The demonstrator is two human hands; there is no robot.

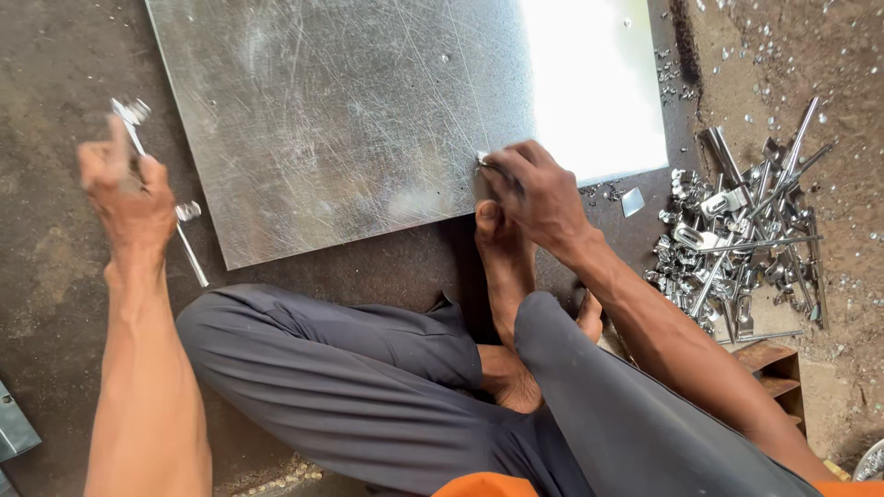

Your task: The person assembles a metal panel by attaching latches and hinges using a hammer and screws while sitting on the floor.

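No packages, labels, signs, screens.

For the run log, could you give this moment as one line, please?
left hand: grips rod tool | right hand: pinches small part on sheet | foot: at sheet edge

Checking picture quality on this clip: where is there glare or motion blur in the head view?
Head view: strong glare whitens the upper right of the metal sheet; the left hand and the metal tool it grips are motion-blurred; the right hand, pressing a small metal piece on the sheet, and the pile of metal parts look sharp.
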